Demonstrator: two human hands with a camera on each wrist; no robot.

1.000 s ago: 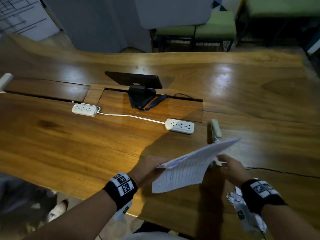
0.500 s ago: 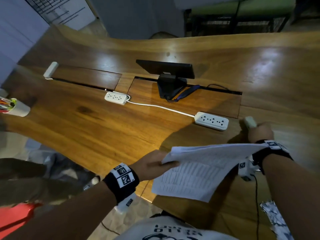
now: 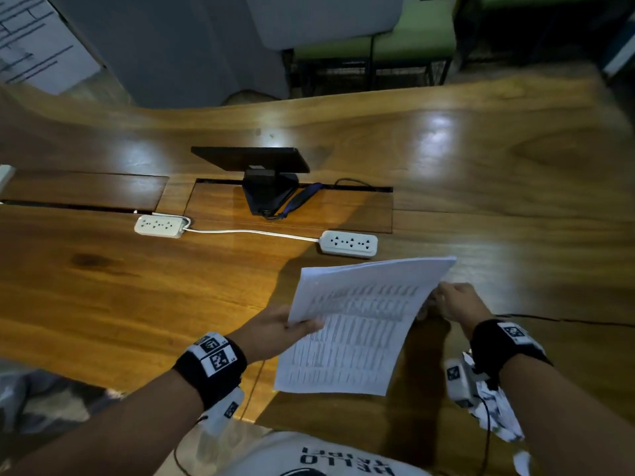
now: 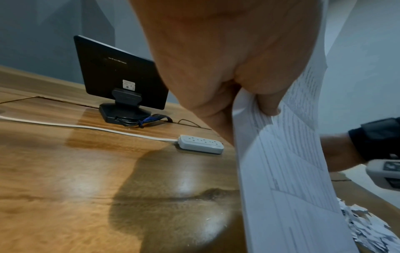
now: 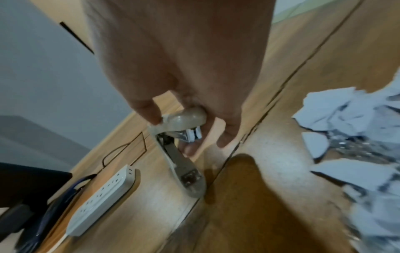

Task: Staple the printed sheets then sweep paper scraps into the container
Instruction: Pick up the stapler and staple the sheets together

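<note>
The printed sheets (image 3: pixel 357 324) are held up off the wooden table (image 3: pixel 137 297), tilted, pinched at their left edge by the left hand (image 3: pixel 275 333); in the left wrist view the thumb (image 4: pixel 267 104) is seen pressed on the printed face, fingers curled behind. The right hand (image 3: pixel 455 304) is placed at the sheets' right edge, its fingers curled round a pale stapler (image 5: pixel 181 145); in the right wrist view the stapler's top is gripped and its base hangs wide apart from it, above the table. A heap of paper scraps (image 5: pixel 357 140) is seen on the table by the right wrist. Farther back, two white power strips (image 3: pixel 348 243) joined by a cord and a small dark screen (image 3: pixel 252 159) on a stand are noted.
</note>
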